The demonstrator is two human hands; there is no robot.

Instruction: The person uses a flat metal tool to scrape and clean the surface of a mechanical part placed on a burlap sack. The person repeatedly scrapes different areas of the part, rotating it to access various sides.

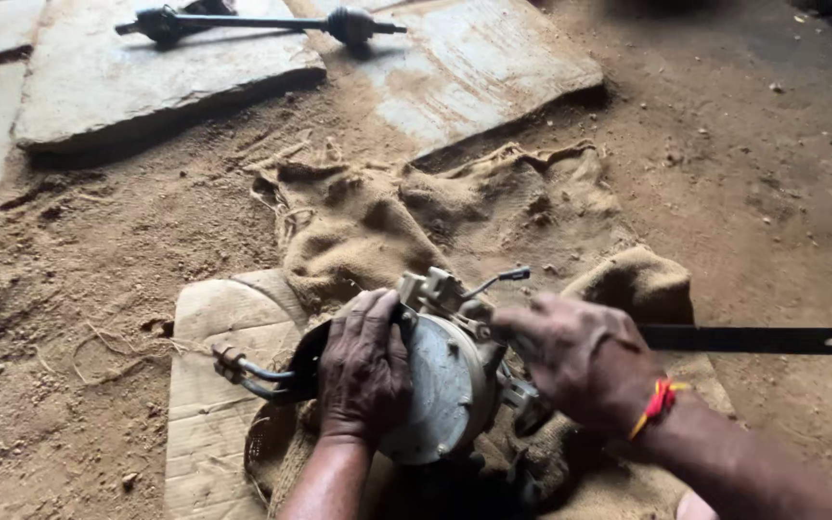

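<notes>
The round metal motor part point(445, 385), grey and grimy with a flat circular face, stands on edge on a piece of burlap sacking point(416, 221) spread over the dirt floor point(772, 212). The left hand point(363, 371) is closed around the part's left rim, fingers curled over the top edge. Just left of the part, a few short wires with a connector point(228, 364) stick out over a flattened sheet of cardboard point(209, 404) that lies under the sacking's near corner. The right hand point(580, 356), with a red and yellow thread point(659, 403) at the wrist, is clenched against the part's right side; whatever it grips is hidden by the fingers. A long flat black metal bar point(748, 339) reaches out to the right from behind that hand. Far beyond the part, at the top of the view, a drive shaft point(257, 21) with dark rubber boots lies across pale stone slabs point(146, 77).
</notes>
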